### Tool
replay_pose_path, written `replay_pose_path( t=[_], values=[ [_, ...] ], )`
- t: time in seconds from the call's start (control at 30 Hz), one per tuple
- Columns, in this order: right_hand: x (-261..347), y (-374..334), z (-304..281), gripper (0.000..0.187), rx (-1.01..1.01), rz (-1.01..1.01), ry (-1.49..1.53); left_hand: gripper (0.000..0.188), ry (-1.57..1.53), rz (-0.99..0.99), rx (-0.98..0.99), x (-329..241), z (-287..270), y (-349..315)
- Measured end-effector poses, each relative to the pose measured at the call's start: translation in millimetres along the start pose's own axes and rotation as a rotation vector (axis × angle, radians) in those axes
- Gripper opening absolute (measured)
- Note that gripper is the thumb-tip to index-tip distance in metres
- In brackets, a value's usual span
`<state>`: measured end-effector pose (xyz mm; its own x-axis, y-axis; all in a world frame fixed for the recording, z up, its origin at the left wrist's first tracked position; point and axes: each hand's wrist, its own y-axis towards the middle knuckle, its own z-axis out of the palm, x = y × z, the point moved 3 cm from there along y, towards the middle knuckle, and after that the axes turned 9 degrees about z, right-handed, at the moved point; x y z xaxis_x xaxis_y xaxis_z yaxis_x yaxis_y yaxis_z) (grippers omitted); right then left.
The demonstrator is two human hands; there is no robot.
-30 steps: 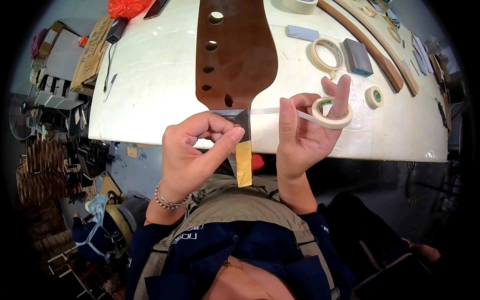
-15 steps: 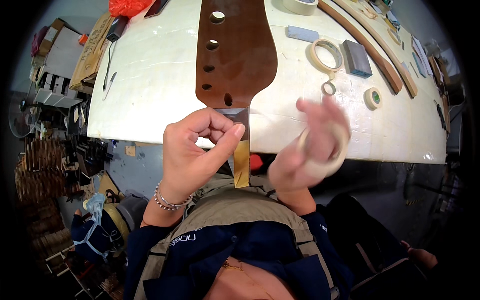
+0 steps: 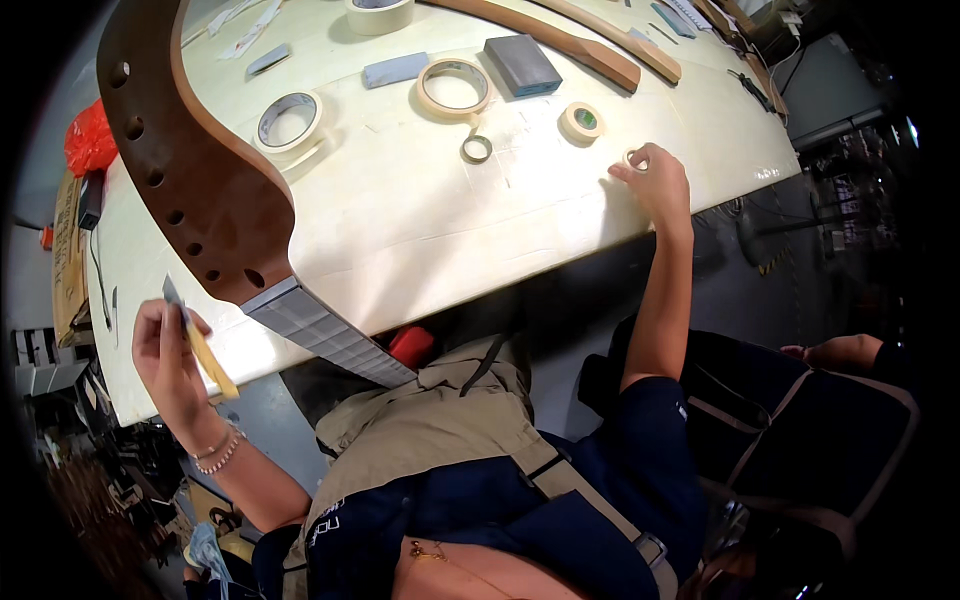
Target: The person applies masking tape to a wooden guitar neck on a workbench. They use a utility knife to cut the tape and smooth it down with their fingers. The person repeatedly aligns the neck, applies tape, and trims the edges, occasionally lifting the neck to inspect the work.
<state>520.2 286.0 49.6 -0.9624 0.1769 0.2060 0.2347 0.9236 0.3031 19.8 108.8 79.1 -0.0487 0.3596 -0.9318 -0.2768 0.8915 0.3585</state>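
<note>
A brown guitar neck [image 3: 225, 195] with several holes in its headstock rests partly on the white table, its grey, fret-lined section [image 3: 320, 328] jutting over the near edge towards my lap. Left of it, my left hand [image 3: 170, 350] is closed around a flat metal blade [image 3: 205, 350] with a yellow-wrapped end; the tip points up and away. Far to the right, my right hand [image 3: 655, 180] pinches a small tape roll [image 3: 635, 158] at the table top. Closest to that hand is a small cream roll with a green core [image 3: 582, 123].
Masking tape rolls [image 3: 290, 122], a grey block [image 3: 523, 66], a blue-grey bar [image 3: 395, 71] and a small ring [image 3: 476, 149] lie across the white table [image 3: 420, 210]. Long wooden necks [image 3: 560, 45] sit at the back. A red bag [image 3: 90, 140] is at the far left.
My right hand has put down a large tape roll and reached right to a small one. My left hand has moved left with the blade, away from the neck. The view has turned.
</note>
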Motion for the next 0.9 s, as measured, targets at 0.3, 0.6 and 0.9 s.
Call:
replay_pose_path(
  t=[0.3, 0.6, 0.9],
  values=[
    [152.6, -6.6, 53.4, 0.023, -0.196, -0.555, 0.471, 0.025, 1.197, -0.020, -0.119, 67.1, -39.1, 2.2],
    [199.3, 15.8, 52.8, 0.029, 0.506, 0.043, 1.595, 0.018, 0.844, 0.112, -0.206, 5.6, 5.7, -27.4],
    [216.8, -113.1, -26.6, 0.074, 0.551, -0.223, 2.188, 0.008, 0.484, 0.521, -0.243, -39.8, 60.8, -41.3]
  ],
)
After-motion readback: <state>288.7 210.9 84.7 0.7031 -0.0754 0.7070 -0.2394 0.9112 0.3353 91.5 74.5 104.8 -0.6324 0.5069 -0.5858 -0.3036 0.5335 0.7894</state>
